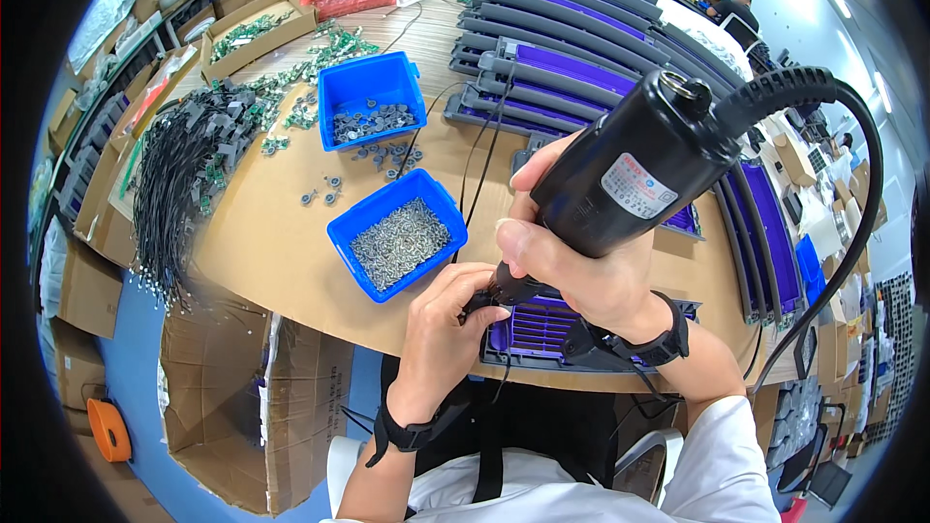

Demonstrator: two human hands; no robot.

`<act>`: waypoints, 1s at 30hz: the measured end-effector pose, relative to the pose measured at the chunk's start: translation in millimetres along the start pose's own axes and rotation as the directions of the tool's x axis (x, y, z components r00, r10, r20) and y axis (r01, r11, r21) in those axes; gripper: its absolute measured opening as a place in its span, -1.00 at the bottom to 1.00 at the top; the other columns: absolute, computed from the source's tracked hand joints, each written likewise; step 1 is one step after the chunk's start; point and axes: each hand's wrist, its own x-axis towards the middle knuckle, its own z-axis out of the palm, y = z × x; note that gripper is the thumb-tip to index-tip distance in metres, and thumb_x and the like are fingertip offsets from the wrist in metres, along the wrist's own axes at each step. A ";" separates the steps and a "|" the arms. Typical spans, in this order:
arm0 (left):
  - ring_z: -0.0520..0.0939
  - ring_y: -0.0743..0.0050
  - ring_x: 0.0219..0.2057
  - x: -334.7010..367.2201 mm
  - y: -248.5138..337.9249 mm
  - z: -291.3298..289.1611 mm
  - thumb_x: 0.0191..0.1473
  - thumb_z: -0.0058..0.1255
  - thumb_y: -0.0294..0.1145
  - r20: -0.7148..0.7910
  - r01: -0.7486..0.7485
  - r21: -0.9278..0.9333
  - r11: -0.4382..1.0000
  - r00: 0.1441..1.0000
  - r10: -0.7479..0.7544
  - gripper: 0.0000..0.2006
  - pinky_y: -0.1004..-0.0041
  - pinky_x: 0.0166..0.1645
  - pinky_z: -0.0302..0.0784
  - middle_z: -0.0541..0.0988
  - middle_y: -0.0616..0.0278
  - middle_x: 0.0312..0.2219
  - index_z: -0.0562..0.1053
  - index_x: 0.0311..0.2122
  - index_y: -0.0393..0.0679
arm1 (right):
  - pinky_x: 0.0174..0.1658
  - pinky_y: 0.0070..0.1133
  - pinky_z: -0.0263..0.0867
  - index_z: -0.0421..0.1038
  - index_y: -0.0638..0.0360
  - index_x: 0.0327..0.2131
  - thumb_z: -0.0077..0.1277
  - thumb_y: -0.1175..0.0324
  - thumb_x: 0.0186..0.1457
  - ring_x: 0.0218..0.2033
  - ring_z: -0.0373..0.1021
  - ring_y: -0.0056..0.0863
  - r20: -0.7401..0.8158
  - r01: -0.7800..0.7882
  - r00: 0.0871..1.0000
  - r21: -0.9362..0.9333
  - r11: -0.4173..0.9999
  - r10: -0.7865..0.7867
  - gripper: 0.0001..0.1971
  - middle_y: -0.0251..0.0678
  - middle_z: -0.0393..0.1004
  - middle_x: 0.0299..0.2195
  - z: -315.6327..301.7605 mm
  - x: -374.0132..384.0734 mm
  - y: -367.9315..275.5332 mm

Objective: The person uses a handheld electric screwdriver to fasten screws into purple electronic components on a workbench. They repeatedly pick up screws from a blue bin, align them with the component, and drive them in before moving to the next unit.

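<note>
My right hand (pixel 596 281) is wrapped round a thick black electric screwdriver (pixel 586 199), which slants down toward the lower left. Its cable loops away on the right. At the tool's nose, my left hand (pixel 436 329) has thumb and fingers pinched together; what they grip is hidden. Below both hands lies a grey and purple slatted plastic panel (pixel 542 329), at the table's near edge. The screwdriver's tip is out of sight behind my fingers. To the left of my left hand stands a blue bin (pixel 351 263) full of small metal screws (pixel 399 244).
Another blue bin (pixel 373 82) holds small round grey parts, some scattered beside it. Black cables (pixel 170 184) and green circuit boards (pixel 329 50) are heaped at left. Long grey-purple panels (pixel 572 15) are stacked at the back. A cardboard box (pixel 300 416) stands below the table's left edge.
</note>
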 end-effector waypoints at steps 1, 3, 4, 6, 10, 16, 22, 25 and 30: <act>0.59 0.15 -0.30 0.1 0.5 -0.1 -0.23 0.22 -0.69 -0.001 -0.005 0.007 1.000 1.000 0.005 -0.65 0.36 -0.22 0.50 0.57 0.11 -0.27 0.49 -0.23 -0.29 | -0.53 -0.65 0.31 0.27 0.29 -0.23 0.06 0.67 -0.11 -0.63 0.37 -0.58 0.027 0.006 1.000 -0.022 1.000 -0.006 -0.69 -0.28 0.40 -0.59 -0.6 0.2 0.2; 0.59 0.16 -0.30 0.7 2.1 -0.7 -0.23 0.22 -0.69 -0.003 -0.016 0.022 1.000 1.000 0.017 -0.66 0.36 -0.23 0.50 0.57 0.11 -0.28 0.50 -0.23 -0.29 | -0.51 -0.66 0.32 0.27 0.28 -0.25 0.07 0.66 -0.11 -0.62 0.38 -0.58 0.041 0.000 0.999 -0.041 0.999 0.002 -0.70 -0.28 0.40 -0.59 -0.3 0.5 -2.2; 0.59 0.16 -0.31 0.8 2.6 -0.9 -0.23 0.22 -0.69 -0.004 -0.024 0.027 0.999 1.000 0.024 -0.66 0.36 -0.23 0.50 0.57 0.11 -0.28 0.50 -0.23 -0.29 | -0.51 -0.66 0.33 0.26 0.27 -0.26 0.07 0.66 -0.12 -0.61 0.38 -0.59 0.049 -0.003 0.999 -0.051 0.999 0.006 -0.70 -0.28 0.41 -0.59 -0.2 0.6 -3.0; 0.59 0.16 -0.31 0.8 3.6 -1.6 -0.24 0.23 -0.68 -0.004 -0.040 0.041 0.998 0.999 0.040 -0.66 0.36 -0.23 0.50 0.57 0.10 -0.28 0.50 -0.24 -0.28 | -0.50 -0.66 0.34 0.26 0.28 -0.27 0.09 0.65 -0.12 -0.61 0.39 -0.59 0.082 0.041 0.996 -0.053 0.998 -0.037 -0.70 -0.29 0.41 -0.59 -1.0 1.1 0.8; 0.59 0.15 -0.31 -2.2 2.2 -2.2 -0.24 0.23 -0.68 0.008 0.029 0.026 0.999 1.000 -0.029 -0.67 0.35 -0.24 0.50 0.56 0.10 -0.28 0.49 -0.25 -0.28 | -0.49 -0.67 0.32 0.28 0.28 -0.31 0.16 0.59 -0.15 -0.59 0.38 -0.61 0.100 0.031 0.995 -0.104 0.994 -0.021 -0.70 -0.32 0.41 -0.59 1.4 0.1 -5.5; 0.58 0.12 -0.31 -2.7 2.2 -2.2 -0.25 0.23 -0.68 0.001 0.009 0.052 0.999 1.000 -0.009 -0.68 0.34 -0.25 0.50 0.56 0.09 -0.30 0.49 -0.28 -0.29 | -0.46 -0.68 0.26 0.33 0.24 -0.39 0.22 0.52 -0.19 -0.55 0.35 -0.65 0.191 0.172 0.973 -0.216 0.961 -0.131 -0.73 -0.36 0.41 -0.58 -2.8 2.5 -1.5; 0.58 0.10 -0.31 -1.4 2.1 -0.7 -0.22 0.23 -0.65 0.031 0.025 -0.020 1.000 0.999 -0.024 -0.64 0.35 -0.23 0.50 0.54 0.06 -0.29 0.46 -0.21 -0.29 | -0.50 -0.70 0.26 0.28 0.28 -0.25 0.18 0.54 -0.15 -0.60 0.35 -0.62 0.092 0.052 0.995 -0.044 0.998 -0.048 -0.65 -0.33 0.40 -0.59 -3.2 -2.7 -8.0; 0.56 0.08 -0.26 -0.6 2.5 -1.7 -0.15 0.23 -0.58 0.070 0.130 -0.139 0.982 0.990 -0.121 -0.61 0.35 -0.20 0.50 0.50 0.04 -0.24 0.43 -0.13 -0.28 | -0.51 -0.62 0.28 0.19 0.28 -0.13 0.11 0.55 -0.10 -0.64 0.33 -0.57 0.043 0.079 0.996 0.013 0.997 -0.079 -0.58 -0.32 0.35 -0.64 -12.7 -4.5 -31.8; 0.45 0.04 -0.13 8.5 11.3 -5.8 -0.09 0.24 -0.39 0.225 -0.017 0.225 0.974 0.974 -0.035 -0.52 0.28 -0.07 0.42 0.44 0.02 -0.19 0.39 -0.03 -0.26 | -0.47 -0.57 0.25 0.17 0.19 -0.12 0.12 0.46 -0.05 -0.65 0.28 -0.59 -0.078 0.165 0.982 -0.059 0.984 -0.169 -0.58 -0.41 0.27 -0.62 -44.8 -30.5 -74.3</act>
